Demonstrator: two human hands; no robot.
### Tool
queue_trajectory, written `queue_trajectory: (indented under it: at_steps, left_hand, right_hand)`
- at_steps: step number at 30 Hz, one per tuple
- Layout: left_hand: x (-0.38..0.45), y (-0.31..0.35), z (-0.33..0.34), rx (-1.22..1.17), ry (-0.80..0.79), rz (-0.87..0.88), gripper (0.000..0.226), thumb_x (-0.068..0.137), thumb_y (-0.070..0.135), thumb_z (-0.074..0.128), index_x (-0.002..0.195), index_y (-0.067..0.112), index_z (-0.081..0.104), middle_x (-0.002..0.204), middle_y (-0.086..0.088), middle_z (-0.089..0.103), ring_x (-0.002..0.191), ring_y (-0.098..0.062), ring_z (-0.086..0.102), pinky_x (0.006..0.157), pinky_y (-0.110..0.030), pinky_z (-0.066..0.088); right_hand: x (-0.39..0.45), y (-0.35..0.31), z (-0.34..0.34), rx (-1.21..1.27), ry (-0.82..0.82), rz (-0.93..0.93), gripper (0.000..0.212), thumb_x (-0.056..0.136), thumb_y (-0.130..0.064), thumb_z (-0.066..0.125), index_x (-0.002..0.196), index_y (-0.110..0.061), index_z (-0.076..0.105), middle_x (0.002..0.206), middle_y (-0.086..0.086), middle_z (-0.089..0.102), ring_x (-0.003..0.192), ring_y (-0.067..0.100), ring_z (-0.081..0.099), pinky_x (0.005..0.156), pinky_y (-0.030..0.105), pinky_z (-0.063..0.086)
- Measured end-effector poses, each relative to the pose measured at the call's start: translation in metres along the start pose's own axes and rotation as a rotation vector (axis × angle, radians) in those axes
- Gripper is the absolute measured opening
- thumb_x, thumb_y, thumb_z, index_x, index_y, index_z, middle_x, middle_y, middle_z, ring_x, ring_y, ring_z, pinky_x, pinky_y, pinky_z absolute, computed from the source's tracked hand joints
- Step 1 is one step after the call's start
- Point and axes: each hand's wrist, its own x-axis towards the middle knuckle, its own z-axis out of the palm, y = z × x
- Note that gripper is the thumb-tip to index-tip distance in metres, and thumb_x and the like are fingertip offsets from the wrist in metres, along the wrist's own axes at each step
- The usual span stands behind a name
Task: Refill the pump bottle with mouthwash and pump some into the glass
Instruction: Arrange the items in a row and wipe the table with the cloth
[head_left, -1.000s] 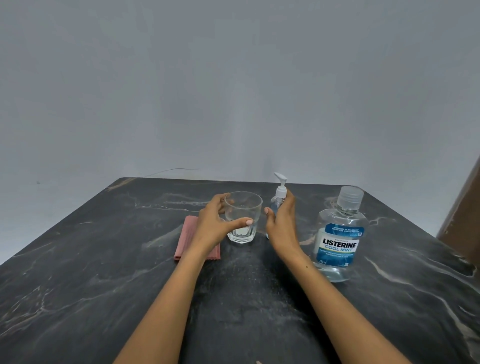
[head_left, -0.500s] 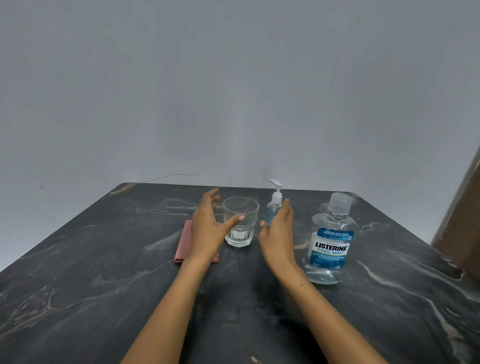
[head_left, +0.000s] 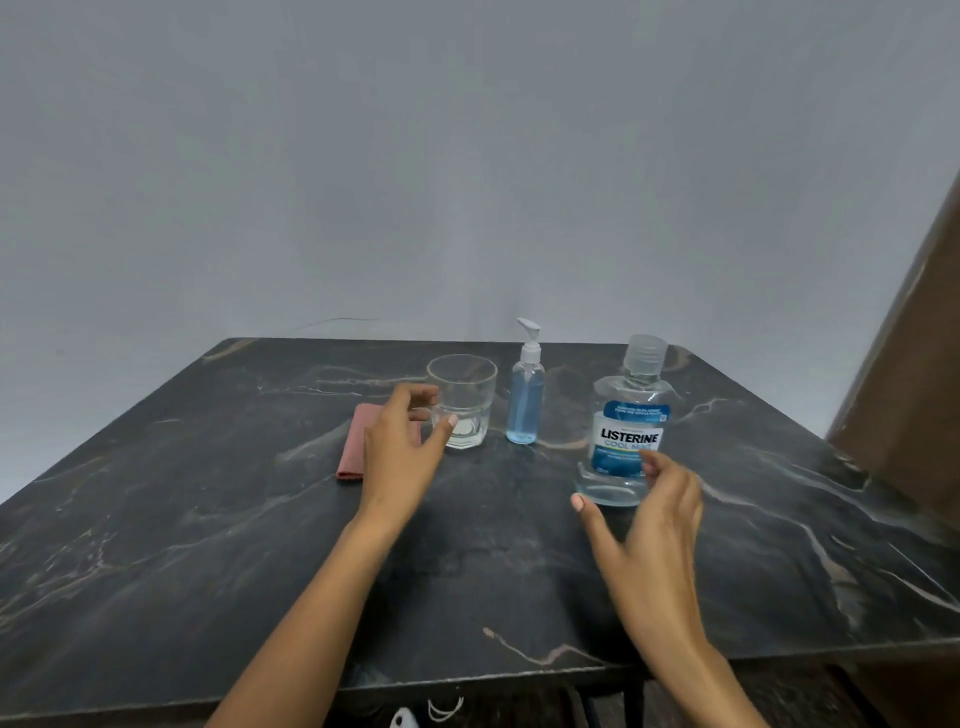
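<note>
A dark marble-patterned surface (head_left: 208, 519) is seen from above, set against a plain grey wall (head_left: 467, 156). Three task items are lined up toward its far edge: a clear glass (head_left: 462, 400) on the left, a small pump bottle (head_left: 524, 397) partly filled with blue liquid in the middle, and a larger mouthwash bottle (head_left: 626, 423) with a blue label and a clear cap on the right. All three are shown upright and standing apart from one another. A folded pink cloth (head_left: 353, 444) is laid flat just left of the glass.

The left hand (head_left: 400, 449) is held at the near left side of the glass, its grip loosely open, with the thumb tip seen against the lower part of the glass; whether it actually touches cannot be told. The right hand (head_left: 649, 525) is held in front of the mouthwash bottle, its grip wide open, fingers spread and relaxed, with nothing held; the fingertips overlap the bottle's lower label in this view. A brown panel (head_left: 904, 364) is visible at the right edge.
</note>
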Motion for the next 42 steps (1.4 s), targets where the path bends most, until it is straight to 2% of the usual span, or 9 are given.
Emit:
queue_trajectory:
  at_steps: [4, 8, 15, 21, 27, 32, 37, 40, 42]
  left_hand:
    - [-0.002, -0.001, -0.003, -0.022, 0.0, -0.026, 0.026, 0.084, 0.017, 0.072, 0.106, 0.022, 0.059, 0.107, 0.004, 0.066, 0.102, -0.014, 0.063, 0.088, -0.046, 0.055]
    - [-0.002, 0.0, -0.006, -0.009, 0.04, -0.012, 0.024, 0.083, 0.017, 0.072, 0.104, 0.017, 0.061, 0.102, 0.007, 0.064, 0.098, -0.013, 0.063, 0.089, -0.039, 0.054]
    - [-0.002, -0.002, -0.006, 0.011, 0.032, -0.001, 0.023, 0.084, 0.017, 0.072, 0.105, 0.015, 0.063, 0.103, 0.002, 0.067, 0.098, -0.017, 0.063, 0.089, -0.037, 0.053]
    - [-0.001, -0.004, -0.006, 0.044, 0.044, -0.006, 0.02, 0.083, 0.021, 0.073, 0.101, 0.018, 0.064, 0.095, 0.011, 0.065, 0.096, -0.014, 0.064, 0.085, -0.033, 0.054]
    - [-0.001, -0.005, -0.005, 0.048, 0.045, -0.013, 0.016, 0.083, 0.023, 0.073, 0.097, 0.019, 0.066, 0.09, 0.023, 0.059, 0.092, -0.013, 0.064, 0.076, -0.046, 0.058]
    - [-0.001, -0.006, -0.005, 0.064, 0.05, 0.015, 0.015, 0.083, 0.023, 0.072, 0.095, 0.024, 0.065, 0.09, 0.024, 0.059, 0.092, -0.012, 0.065, 0.08, -0.037, 0.057]
    - [0.0, -0.007, -0.005, 0.044, 0.045, 0.005, 0.015, 0.084, 0.023, 0.071, 0.097, 0.021, 0.065, 0.094, 0.02, 0.061, 0.093, -0.01, 0.063, 0.079, -0.041, 0.057]
    - [0.001, -0.008, -0.006, 0.038, 0.05, 0.012, 0.014, 0.084, 0.022, 0.071, 0.096, 0.023, 0.065, 0.095, 0.014, 0.064, 0.095, -0.009, 0.063, 0.083, -0.028, 0.053]
    - [0.003, -0.008, -0.01, 0.028, 0.07, 0.002, 0.013, 0.084, 0.021, 0.071, 0.094, 0.025, 0.064, 0.098, 0.006, 0.065, 0.092, -0.008, 0.062, 0.077, -0.016, 0.049]
  right_hand:
    - [0.012, 0.004, 0.009, 0.051, -0.027, 0.091, 0.111, 0.074, -0.023, 0.078, 0.147, -0.004, -0.003, 0.153, 0.015, 0.008, 0.143, 0.025, 0.007, 0.112, 0.031, 0.013]
    - [0.031, 0.01, 0.022, 0.051, -0.09, 0.128, 0.124, 0.073, -0.017, 0.08, 0.145, -0.006, -0.02, 0.158, 0.013, -0.007, 0.146, 0.026, -0.003, 0.112, 0.029, 0.003]
    - [0.064, 0.017, 0.039, -0.009, -0.169, 0.15, 0.114, 0.077, -0.015, 0.075, 0.147, -0.007, -0.015, 0.151, 0.018, 0.017, 0.139, 0.032, 0.021, 0.114, 0.039, 0.022]
    - [0.098, 0.015, 0.06, -0.007, -0.14, 0.165, 0.103, 0.071, -0.013, 0.081, 0.144, 0.0, 0.011, 0.144, 0.02, 0.03, 0.134, 0.032, 0.032, 0.112, 0.045, 0.031]
    - [0.117, 0.017, 0.076, -0.028, -0.061, 0.215, 0.093, 0.069, -0.018, 0.082, 0.138, 0.0, 0.023, 0.136, 0.02, 0.04, 0.128, 0.033, 0.04, 0.103, 0.05, 0.04]
    - [0.118, 0.023, 0.083, -0.057, -0.043, 0.204, 0.092, 0.071, -0.022, 0.081, 0.138, -0.001, 0.022, 0.138, 0.019, 0.039, 0.129, 0.034, 0.038, 0.103, 0.05, 0.04]
    - [0.119, 0.026, 0.085, -0.048, -0.067, 0.22, 0.101, 0.068, -0.021, 0.083, 0.142, 0.0, 0.017, 0.145, 0.02, 0.034, 0.135, 0.035, 0.033, 0.108, 0.051, 0.036]
    - [0.119, 0.024, 0.082, -0.021, -0.117, 0.264, 0.113, 0.069, -0.019, 0.082, 0.147, 0.001, 0.003, 0.152, 0.021, 0.022, 0.142, 0.035, 0.021, 0.115, 0.049, 0.027]
    - [0.119, 0.018, 0.074, -0.005, -0.135, 0.299, 0.119, 0.069, -0.019, 0.082, 0.147, 0.003, -0.005, 0.155, 0.024, 0.011, 0.145, 0.036, 0.01, 0.116, 0.045, 0.018]
